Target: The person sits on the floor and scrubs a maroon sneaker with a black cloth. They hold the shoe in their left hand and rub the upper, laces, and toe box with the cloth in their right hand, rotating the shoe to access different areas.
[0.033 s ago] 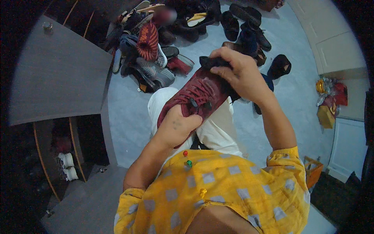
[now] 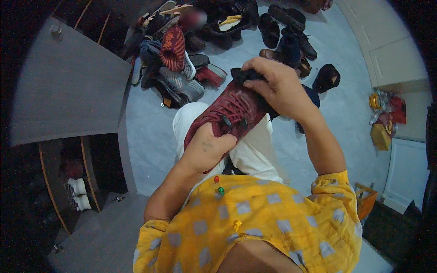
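Note:
A dark red lace-up shoe (image 2: 227,109) with black lace tips is held above my lap, its toe pointing away to the upper right. My left hand (image 2: 211,143) grips it at the ankle opening, fingers tucked inside and out of sight, thumb resting near the laces. A bunched black cloth (image 2: 255,75) is pinched in my right hand (image 2: 282,88) and pressed against the toe end. Part of the cloth hides under my fingers. Pale dust shows on the shoe's upper near the toe.
A heap of mixed shoes (image 2: 177,68) lies on the floor at the far left. Several black shoes (image 2: 268,31) are scattered ahead. To the left stands a grey cabinet with an open door (image 2: 77,86) and white shoes (image 2: 79,194) inside. White cupboards (image 2: 393,50) line the right.
My right hand has shifted slightly to the left with the black cloth, over the shoe's toe. My left hand and the shoe look almost unmoved.

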Motion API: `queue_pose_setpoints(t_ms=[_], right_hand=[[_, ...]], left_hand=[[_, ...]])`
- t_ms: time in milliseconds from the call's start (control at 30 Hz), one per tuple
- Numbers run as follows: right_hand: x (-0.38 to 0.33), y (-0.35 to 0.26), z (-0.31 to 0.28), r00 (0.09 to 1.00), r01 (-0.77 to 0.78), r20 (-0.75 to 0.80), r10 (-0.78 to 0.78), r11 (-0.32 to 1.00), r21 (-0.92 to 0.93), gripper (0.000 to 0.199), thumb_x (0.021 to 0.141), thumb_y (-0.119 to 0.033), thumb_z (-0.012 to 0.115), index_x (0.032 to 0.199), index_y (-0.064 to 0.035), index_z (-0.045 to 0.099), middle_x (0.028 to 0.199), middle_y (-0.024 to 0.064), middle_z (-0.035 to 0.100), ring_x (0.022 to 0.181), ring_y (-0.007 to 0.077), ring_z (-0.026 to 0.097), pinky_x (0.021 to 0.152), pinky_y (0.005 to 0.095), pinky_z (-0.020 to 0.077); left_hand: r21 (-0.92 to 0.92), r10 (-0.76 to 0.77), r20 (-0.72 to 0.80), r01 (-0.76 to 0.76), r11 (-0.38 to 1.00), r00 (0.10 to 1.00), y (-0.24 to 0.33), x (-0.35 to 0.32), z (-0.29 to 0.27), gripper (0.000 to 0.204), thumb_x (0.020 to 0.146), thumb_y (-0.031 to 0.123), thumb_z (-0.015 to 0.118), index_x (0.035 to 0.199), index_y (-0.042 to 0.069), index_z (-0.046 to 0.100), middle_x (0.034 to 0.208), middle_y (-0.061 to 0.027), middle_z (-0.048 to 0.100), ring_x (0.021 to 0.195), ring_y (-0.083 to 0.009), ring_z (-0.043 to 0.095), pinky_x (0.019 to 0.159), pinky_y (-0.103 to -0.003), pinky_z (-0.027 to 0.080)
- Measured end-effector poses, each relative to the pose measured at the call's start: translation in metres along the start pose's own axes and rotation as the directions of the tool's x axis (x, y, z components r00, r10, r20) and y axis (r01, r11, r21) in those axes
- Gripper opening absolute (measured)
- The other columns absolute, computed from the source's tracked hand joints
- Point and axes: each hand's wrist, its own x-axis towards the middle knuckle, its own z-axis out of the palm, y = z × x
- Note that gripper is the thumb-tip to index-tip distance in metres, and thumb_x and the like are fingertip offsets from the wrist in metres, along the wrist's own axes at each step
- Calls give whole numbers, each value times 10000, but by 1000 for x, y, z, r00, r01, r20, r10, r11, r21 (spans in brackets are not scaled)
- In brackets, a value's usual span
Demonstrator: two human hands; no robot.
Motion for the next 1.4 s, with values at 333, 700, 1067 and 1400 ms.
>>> queue_pose_setpoints(t_ms=[333,700,1067,1400], right_hand=[[27,-36,19,972,144,204,-120,984,-105,205,803,-216,677,949,-82,621,761,165,639,752,387,627,671,484,478],[14,-13,3,994,77,88,-61,978,-192,202,844,-278,637,944,-105,610,783,173,653,760,395,633,658,499,489],[20,1,-7,989,67,143,-43,984,-167,207,840,-148,638,1012,-47,584,839,162,634,805,346,630,706,397,495],[42,-51,24,854,197,494,-165,980,-14,250,835,-290,630,982,-88,633,823,172,661,812,388,638,704,486,487]], left_hand=[[-35,31,-41,-32,999,999,-3,-4,5,339,771,59,536,1099,4,602,1040,-68,622,963,-165,558,889,-302,442],[-47,35,-45,-37,998,998,-18,0,0,279,761,90,563,1022,7,612,904,-40,608,831,-138,534,780,-310,469],[298,70,-78,-44,954,994,-27,-7,-4,239,773,177,603,907,-21,596,727,-159,562,674,-222,543,680,-382,480],[358,-47,-119,87,930,992,-22,-12,1,307,809,219,601,1024,0,596,935,-217,641,884,-343,629,783,-402,483]])
